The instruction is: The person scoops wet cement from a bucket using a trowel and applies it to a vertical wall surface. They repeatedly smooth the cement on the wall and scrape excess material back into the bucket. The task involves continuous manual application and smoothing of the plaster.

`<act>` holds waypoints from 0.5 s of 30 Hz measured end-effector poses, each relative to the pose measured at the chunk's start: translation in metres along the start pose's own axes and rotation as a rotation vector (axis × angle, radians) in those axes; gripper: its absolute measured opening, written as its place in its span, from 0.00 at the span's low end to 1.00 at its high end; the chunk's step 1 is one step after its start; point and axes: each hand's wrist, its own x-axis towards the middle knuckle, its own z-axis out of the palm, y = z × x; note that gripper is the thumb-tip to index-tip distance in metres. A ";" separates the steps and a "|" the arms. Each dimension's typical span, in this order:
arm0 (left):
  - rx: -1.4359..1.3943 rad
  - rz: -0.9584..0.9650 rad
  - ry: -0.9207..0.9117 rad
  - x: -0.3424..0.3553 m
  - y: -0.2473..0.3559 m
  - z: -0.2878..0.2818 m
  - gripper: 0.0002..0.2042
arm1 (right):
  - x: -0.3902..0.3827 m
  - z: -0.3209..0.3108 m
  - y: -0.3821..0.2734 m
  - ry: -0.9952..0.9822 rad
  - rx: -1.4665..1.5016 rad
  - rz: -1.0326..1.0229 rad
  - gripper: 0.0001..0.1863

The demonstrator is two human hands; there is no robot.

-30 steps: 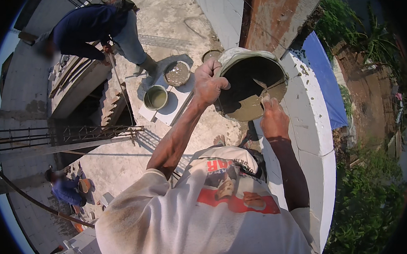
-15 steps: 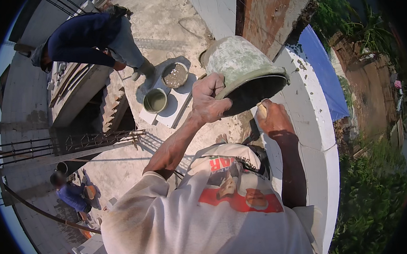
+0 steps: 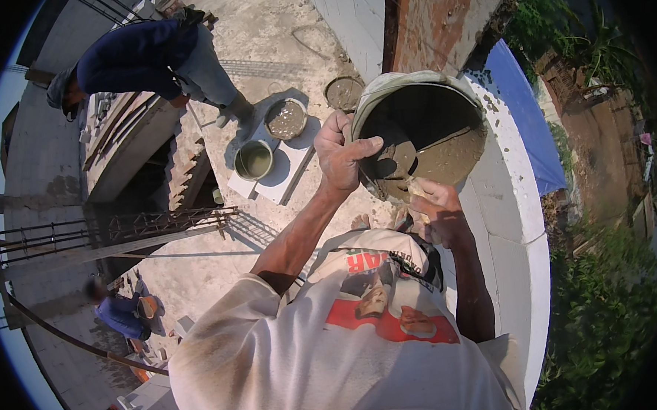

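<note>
My left hand (image 3: 342,151) is closed round the left rim of a mortar-smeared bucket (image 3: 442,104), its thumb lying over the edge. The bucket is tilted, its mouth facing me, at the white block wall (image 3: 503,207). Wet grey mortar (image 3: 456,157) lies along its lower inside. In my right hand (image 3: 442,215), just below the rim, is the pale handle of a trowel (image 3: 394,158). The trowel's rounded, mortar-coated blade reaches inside the bucket, near my left thumb.
Two buckets, one with grey liquid (image 3: 253,161) and one with mortar (image 3: 285,120), stand on a white block to the left. Another round container (image 3: 343,93) is behind. A bent-over person (image 3: 143,62) works at far left, another (image 3: 122,312) below. Greenery drops away beyond the wall.
The bucket has tipped so its mouth turns up toward me, showing the mortar inside. My right hand has shifted down slightly, and the trowel blade now shows.
</note>
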 end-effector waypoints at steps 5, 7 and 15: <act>0.042 0.023 0.099 -0.001 -0.025 -0.001 0.14 | -0.012 -0.019 -0.007 -0.059 0.020 -0.010 0.16; -0.006 0.006 0.138 0.004 -0.031 -0.001 0.13 | -0.017 -0.028 -0.010 -0.097 0.041 -0.007 0.16; -0.161 -0.114 0.323 0.009 -0.031 -0.010 0.07 | -0.067 -0.055 -0.076 -0.068 0.067 0.099 0.18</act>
